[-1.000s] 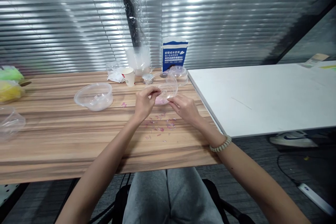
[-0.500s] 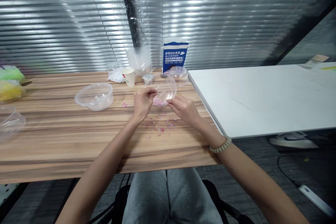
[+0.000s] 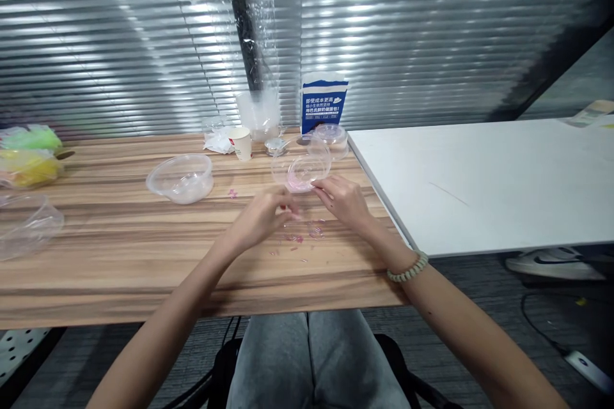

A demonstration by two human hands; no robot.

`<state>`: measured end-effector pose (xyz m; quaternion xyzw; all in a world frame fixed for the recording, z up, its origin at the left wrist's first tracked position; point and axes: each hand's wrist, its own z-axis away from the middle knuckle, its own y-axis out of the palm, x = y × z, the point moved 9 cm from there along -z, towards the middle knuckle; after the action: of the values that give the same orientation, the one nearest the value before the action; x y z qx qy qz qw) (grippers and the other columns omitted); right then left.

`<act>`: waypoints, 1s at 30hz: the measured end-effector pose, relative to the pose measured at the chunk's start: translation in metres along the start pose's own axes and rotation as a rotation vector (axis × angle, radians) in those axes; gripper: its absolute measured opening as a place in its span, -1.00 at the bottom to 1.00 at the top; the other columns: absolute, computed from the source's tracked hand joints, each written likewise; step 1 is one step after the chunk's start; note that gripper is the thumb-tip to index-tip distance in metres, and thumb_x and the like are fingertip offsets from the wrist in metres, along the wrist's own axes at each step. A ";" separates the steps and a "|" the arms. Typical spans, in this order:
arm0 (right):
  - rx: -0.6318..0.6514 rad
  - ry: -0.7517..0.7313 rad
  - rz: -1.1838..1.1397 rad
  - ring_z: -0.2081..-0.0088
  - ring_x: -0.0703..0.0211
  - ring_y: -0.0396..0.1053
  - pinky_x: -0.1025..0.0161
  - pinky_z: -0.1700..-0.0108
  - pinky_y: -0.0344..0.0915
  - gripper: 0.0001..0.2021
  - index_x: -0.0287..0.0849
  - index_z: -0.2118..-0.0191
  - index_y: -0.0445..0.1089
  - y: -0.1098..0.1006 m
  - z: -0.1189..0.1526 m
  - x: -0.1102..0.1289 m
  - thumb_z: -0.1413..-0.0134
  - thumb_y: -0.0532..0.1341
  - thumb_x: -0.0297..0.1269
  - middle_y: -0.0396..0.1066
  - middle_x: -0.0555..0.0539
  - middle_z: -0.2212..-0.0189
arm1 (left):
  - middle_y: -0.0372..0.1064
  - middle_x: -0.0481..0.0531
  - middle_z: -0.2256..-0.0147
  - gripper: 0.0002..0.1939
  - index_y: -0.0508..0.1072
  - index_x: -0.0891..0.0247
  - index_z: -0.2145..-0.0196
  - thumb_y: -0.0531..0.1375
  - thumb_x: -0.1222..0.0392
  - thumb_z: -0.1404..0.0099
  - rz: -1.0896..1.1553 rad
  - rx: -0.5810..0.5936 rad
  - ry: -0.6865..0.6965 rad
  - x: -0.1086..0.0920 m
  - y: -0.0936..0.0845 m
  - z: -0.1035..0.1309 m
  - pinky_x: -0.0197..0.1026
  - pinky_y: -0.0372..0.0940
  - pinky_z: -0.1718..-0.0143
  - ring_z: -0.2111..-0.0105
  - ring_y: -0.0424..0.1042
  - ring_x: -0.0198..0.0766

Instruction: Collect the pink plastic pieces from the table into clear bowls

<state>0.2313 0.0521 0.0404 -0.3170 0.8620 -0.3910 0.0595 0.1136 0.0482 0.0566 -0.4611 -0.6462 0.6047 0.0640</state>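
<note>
at the far left of the wood-grain table [image 3: 96, 281], a green bag [image 3: 31, 138] lies behind a yellow bag [image 3: 31, 167]. nearer the front, a clear plastic container [image 3: 29, 230] is cut off by the edge of the view. to its right and farther back is a clear bowl [image 3: 181, 182], its rim bent out of round, and beyond that a small pink piece [image 3: 233, 193] lies by itself. at the back, a crumpled white wrapper [image 3: 219, 140] sits just beside an upright paper cup [image 3: 242, 144], with a translucent tub [image 3: 259, 116] behind them.

the left hand [image 3: 261, 216] is over the table, thumb and fingers close together, next to scattered pink bits [image 3: 298, 239]; its fingertips are blurred, so i cannot tell whether they grip anything. past it are a small round tin [image 3: 275, 147] and a clear dish [image 3: 311, 168], tilted toward the person, with more pink bits at its lower left. a blue packet [image 3: 323, 105] stands behind an upturned clear tub [image 3: 332, 135].

the right hand [image 3: 346, 201], well apart from the left, pinches the near edge of the clear dish. a beaded bracelet [image 3: 407, 268] circles that wrist. farther right stretches a white table [image 3: 503, 185], with a shoe [image 3: 554, 264] below.
</note>
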 end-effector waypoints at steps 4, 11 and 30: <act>-0.004 0.008 -0.005 0.30 0.12 0.40 0.24 0.28 0.25 -0.82 -0.19 0.28 0.41 0.001 0.000 0.000 -0.19 0.06 -0.34 0.46 -0.13 0.36 | 0.42 0.01 0.38 -0.90 0.50 0.26 0.39 0.17 0.32 -0.18 0.046 0.128 -0.045 0.008 0.029 0.025 -0.27 0.23 0.28 0.34 0.38 -0.27; 0.002 -0.003 0.010 0.31 0.13 0.39 0.25 0.29 0.24 -0.83 -0.21 0.30 0.40 0.000 0.000 0.003 -0.19 0.07 -0.34 0.46 -0.13 0.36 | 0.42 0.02 0.36 -0.91 0.51 0.23 0.37 0.19 0.29 -0.18 0.023 0.072 -0.041 0.019 0.045 0.030 -0.25 0.22 0.21 0.30 0.37 -0.27; -0.002 -0.073 -0.039 0.30 0.14 0.40 0.26 0.30 0.25 -0.82 -0.20 0.29 0.40 -0.002 -0.002 0.016 -0.21 0.05 -0.36 0.46 -0.11 0.37 | 0.43 -0.04 0.44 -0.98 0.40 0.29 0.43 0.17 0.31 -0.15 0.084 -0.403 -0.066 0.024 -0.040 -0.011 -0.30 0.27 0.33 0.41 0.40 -0.33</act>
<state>0.2190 0.0432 0.0452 -0.3476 0.8533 -0.3796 0.0832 0.0868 0.0784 0.0817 -0.4711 -0.7360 0.4802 -0.0757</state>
